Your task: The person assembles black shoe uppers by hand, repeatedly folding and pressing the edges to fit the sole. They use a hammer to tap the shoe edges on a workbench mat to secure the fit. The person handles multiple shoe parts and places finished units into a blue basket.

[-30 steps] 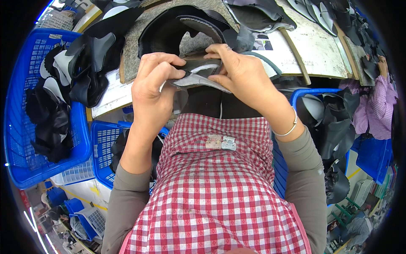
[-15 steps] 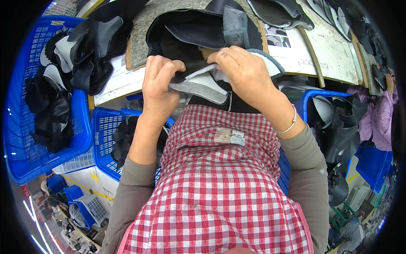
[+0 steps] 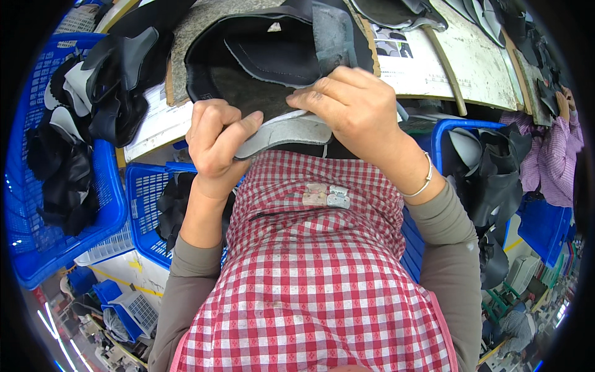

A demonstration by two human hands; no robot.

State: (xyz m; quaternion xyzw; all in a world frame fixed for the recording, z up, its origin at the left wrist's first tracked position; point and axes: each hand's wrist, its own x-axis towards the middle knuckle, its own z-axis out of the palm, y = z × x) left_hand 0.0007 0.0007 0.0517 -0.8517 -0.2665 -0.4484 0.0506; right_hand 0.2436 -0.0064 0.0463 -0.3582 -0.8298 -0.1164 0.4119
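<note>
A black boot upper lies across the edge of the workbench, its dark inner side facing up. Along its near edge runs a pale grey strip of lining with a white edge. My left hand pinches the left end of this edge between thumb and curled fingers. On the right, my right hand has its fingers pressed together on the same edge, partly covering it. A grey-blue fabric patch shows on the upper beyond my right hand.
Blue baskets with black and grey pieces stand at the left, and another blue basket at the right. A wooden stick lies on the bench near more uppers. At the far right, a co-worker's checked sleeve shows.
The grey strip, folded and raised before, now lies smoother along the near edge. My left hand has moved left and down, away from my right, and more of the upper's inside shows.
</note>
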